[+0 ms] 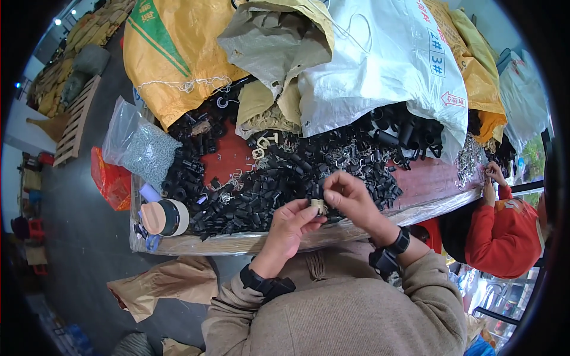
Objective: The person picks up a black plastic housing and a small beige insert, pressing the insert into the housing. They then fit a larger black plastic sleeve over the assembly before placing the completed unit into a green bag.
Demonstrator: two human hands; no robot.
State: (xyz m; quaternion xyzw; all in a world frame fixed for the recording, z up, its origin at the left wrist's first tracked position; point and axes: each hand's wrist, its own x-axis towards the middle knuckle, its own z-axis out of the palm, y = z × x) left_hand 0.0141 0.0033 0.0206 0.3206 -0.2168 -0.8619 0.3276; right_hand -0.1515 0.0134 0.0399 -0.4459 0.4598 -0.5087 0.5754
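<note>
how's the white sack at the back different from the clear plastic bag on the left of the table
The white sack is opaque woven cloth, large, lying open with black tubes spilling from its mouth. The clear plastic bag is see-through, smaller, and holds small pale grey pieces. Both rest on the red table beside the black parts pile.

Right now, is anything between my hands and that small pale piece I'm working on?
Nothing visible. The left hand and right hand already meet at the small pale piece, pinched between their fingers just above the pile of black plastic parts on the table.
</note>
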